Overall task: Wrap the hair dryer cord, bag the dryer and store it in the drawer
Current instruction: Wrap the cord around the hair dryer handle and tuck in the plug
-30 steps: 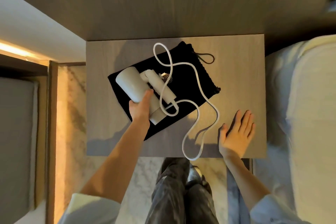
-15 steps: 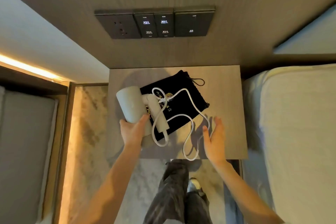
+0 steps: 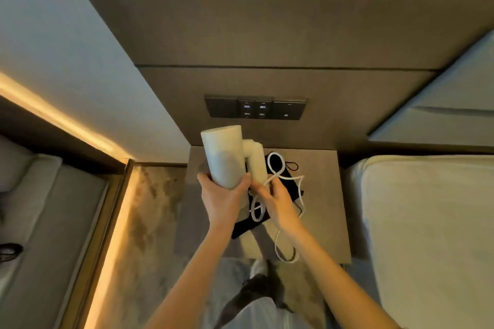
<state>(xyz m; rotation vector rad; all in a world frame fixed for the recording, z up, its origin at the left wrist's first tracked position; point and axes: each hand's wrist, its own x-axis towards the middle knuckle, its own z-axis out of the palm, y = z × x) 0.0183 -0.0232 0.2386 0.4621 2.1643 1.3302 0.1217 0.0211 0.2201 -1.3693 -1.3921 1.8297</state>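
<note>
My left hand (image 3: 222, 195) grips the barrel of the white hair dryer (image 3: 227, 155) and holds it up above the nightstand (image 3: 323, 195). Its folded handle hangs down beside the barrel. My right hand (image 3: 275, 197) pinches the white cord (image 3: 272, 168) just below the handle. The rest of the cord loops over the black drawstring bag (image 3: 290, 181), which lies flat on the nightstand, and trails to the front edge. No drawer shows in this view.
A bed (image 3: 427, 235) stands right against the nightstand. A dark switch panel (image 3: 255, 109) is set in the wall panel behind. Marble floor (image 3: 149, 208) and a bench lie to the left. My legs are below the nightstand's front edge.
My left hand has lifted the dryer off the bag and raised it. My right hand left the tabletop and took hold of the cord. The view has pulled back and up.
</note>
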